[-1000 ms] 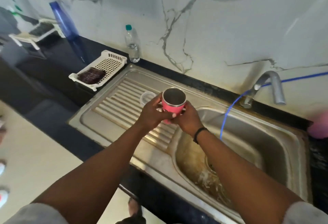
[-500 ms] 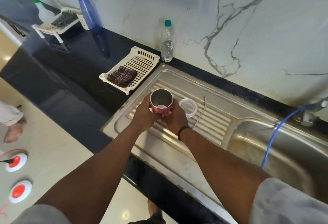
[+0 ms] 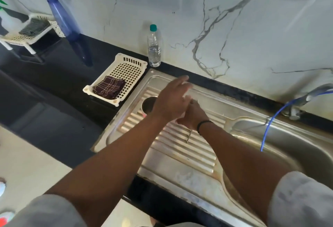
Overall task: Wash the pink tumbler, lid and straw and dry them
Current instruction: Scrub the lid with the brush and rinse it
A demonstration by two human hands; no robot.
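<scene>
The pink tumbler stands upright on the drainboard, its steel mouth open, and my left hand partly hides it. My left hand hovers just right of it with fingers stretched out, blurred and holding nothing. My right hand sits against the left one, its fingers curled over the white lid, of which only slivers show. The end of the metal straw pokes out below my right wrist, lying on the ribs.
A white basket holding a folded dark cloth sits left of the drainboard. A water bottle stands against the wall. The sink basin, tap and blue hose are at right.
Both hands carried the tumbler from over the basin to the drainboard, set it down and let go. My right hand moved onto the lid; my left hand lifted off with fingers spread.
</scene>
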